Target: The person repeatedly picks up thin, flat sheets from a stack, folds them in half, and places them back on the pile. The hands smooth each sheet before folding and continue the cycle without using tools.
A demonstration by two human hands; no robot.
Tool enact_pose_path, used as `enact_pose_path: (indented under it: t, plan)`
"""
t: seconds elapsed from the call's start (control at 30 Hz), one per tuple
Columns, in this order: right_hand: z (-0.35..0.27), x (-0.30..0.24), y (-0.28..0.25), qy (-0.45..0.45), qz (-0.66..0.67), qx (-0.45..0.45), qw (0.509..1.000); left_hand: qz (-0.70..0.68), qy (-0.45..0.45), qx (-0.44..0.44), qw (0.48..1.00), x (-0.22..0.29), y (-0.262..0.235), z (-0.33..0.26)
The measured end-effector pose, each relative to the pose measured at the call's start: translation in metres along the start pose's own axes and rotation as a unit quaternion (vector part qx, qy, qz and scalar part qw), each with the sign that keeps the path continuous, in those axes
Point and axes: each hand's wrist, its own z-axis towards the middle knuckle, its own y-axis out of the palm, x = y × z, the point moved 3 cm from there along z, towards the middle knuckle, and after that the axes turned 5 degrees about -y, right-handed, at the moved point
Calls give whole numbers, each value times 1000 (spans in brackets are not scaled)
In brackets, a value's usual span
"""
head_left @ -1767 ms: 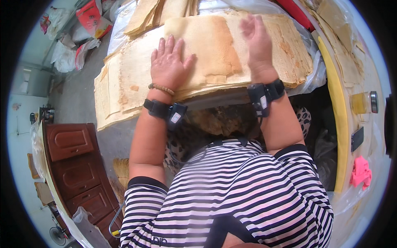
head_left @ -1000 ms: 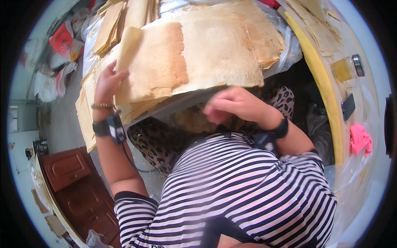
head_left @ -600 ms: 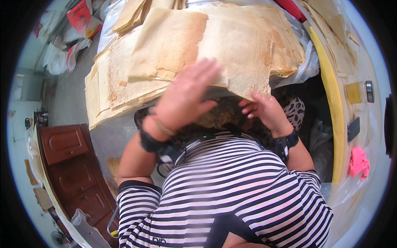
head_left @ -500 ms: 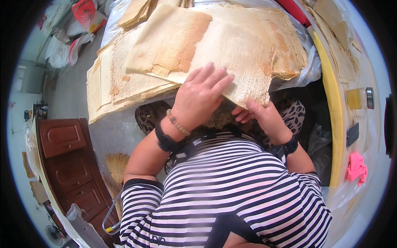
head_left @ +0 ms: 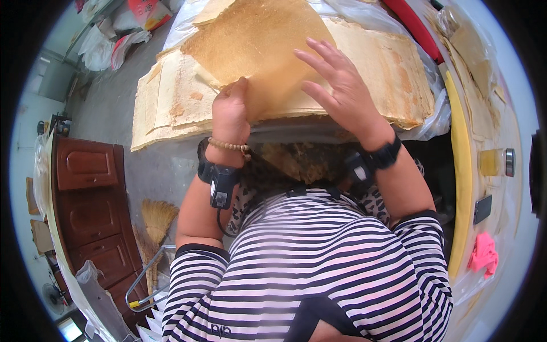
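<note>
A thin, golden-brown flat sheet (head_left: 250, 45), like a large dry pancake, is lifted at an angle over a stack of similar pale sheets (head_left: 387, 80). My left hand (head_left: 231, 108) is closed on its near left edge, thumb on top. The sheet's lower right part is smeared by motion. My right hand (head_left: 348, 94) is open with fingers spread, just beside the sheet's right edge and above the stack. It holds nothing. The stack's near edge is rough and layered, with brown patches on the top sheets.
To the right, a yellow-edged counter (head_left: 458, 142) bears a lidded jar of yellow liquid (head_left: 491, 162), a dark phone (head_left: 482, 209) and a pink cloth (head_left: 484, 254). On the left stand a brown wooden cabinet (head_left: 85, 165) and a straw broom (head_left: 158, 216). Plastic bags (head_left: 97, 52) lie at far left.
The sheet has been raised and turned, now showing a darker face. My left hand went from lying flat on it to gripping its edge. My right hand let go of the near corner and moved up.
</note>
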Motion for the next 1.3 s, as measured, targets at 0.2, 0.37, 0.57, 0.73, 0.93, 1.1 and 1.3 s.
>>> enact_pose_path:
  t: [0.2, 0.37, 0.57, 0.73, 0.93, 1.1, 1.3]
  plan:
    - [27, 21, 59, -16, -164, -110, 980, 14, -11, -33, 999, -5, -8, 10]
    - [21, 24, 67, 0, -172, -125, 977, 112, -52, -13, 992, 13, -14, 2]
    - [18, 24, 74, 34, -195, -145, 969, 641, 285, 188, 687, 67, -17, -33]
    - [19, 21, 70, 23, -205, -133, 969, 719, 272, -151, 622, 43, -1, 3]
    - [26, 16, 54, 22, -201, -183, 962, 696, 365, -170, 595, 40, -17, -5]
    - [37, 21, 40, -31, -200, -224, 953, 676, 409, -165, 590, 40, -15, -14]
    - [42, 36, 30, -87, -184, -218, 955, 650, 394, -201, 618, 46, -19, -6]
